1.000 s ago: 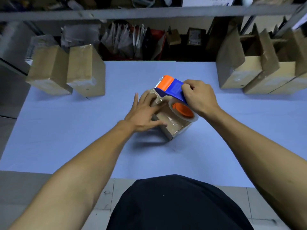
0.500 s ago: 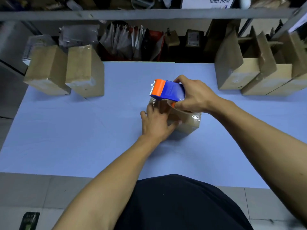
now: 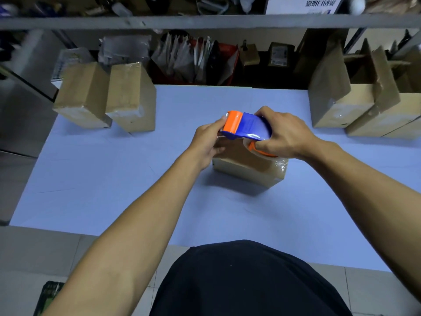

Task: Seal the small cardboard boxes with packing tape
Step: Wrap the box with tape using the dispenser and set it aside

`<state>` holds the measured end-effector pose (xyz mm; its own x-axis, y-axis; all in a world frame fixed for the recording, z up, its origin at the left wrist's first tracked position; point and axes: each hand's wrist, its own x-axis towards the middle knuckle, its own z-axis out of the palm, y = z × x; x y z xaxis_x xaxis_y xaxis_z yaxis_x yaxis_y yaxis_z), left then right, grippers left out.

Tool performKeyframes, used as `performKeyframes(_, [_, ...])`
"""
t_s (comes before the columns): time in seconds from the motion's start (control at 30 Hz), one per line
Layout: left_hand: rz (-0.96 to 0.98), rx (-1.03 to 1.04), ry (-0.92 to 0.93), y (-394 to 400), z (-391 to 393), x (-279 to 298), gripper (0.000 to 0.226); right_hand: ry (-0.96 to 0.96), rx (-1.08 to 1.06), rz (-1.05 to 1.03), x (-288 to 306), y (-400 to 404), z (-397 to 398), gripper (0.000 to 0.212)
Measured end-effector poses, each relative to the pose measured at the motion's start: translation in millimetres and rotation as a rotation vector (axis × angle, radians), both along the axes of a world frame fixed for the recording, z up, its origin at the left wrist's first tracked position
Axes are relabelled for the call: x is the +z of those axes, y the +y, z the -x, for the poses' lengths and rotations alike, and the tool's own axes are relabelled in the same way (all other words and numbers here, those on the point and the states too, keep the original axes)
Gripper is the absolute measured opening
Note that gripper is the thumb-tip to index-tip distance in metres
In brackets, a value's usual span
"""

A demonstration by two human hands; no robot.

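Observation:
A small cardboard box (image 3: 248,169) sits mid-table on the pale blue sheet (image 3: 114,179), with clear tape shining on its right corner. My right hand (image 3: 284,135) grips the blue and orange tape dispenser (image 3: 248,126) just above the box's far side. The orange tape roll shows under my palm. My left hand (image 3: 206,144) has its thumb and curled fingers pinching the dispenser's orange front end, over the box's left top edge. Both hands hide most of the box top.
Two taped boxes (image 3: 82,96) (image 3: 132,99) stand at the back left. Several boxes with raised flaps (image 3: 341,103) stand at the back right. A cluttered shelf (image 3: 205,60) runs behind the table. The table's near edge is by my torso.
My left hand lifted off the box top and moved up to the dispenser's orange front end. The dispenser rose slightly and my right hand kept its hold. The box stayed put.

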<state>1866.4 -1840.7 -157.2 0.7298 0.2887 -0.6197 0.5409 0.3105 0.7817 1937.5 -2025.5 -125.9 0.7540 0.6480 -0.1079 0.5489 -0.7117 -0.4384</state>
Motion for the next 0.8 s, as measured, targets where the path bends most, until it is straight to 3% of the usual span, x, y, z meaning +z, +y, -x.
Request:
performKeyframes(0.17, [-0.069,0.025,-0.063,2.2,-6.2,2.8,0.017,0.019,0.008,-0.009,-1.4,-1.4,-3.2,0.055])
performKeyframes(0.4, [0.086,0.002,0.001,14.7,-11.2,-7.3,0.014,0.028,0.034,0.002,-0.5,-0.2,-7.6,0.062])
performKeyframes(0.6, [-0.173,-0.091,0.020,17.4,-15.6,-14.8,0.006,-0.026,0.067,0.046,-1.2,3.8,-15.2,0.053])
performKeyframes(0.8, [-0.368,-0.020,0.030,13.1,-22.2,-25.7,0.010,-0.048,0.114,0.068,0.2,5.7,-12.7,0.047])
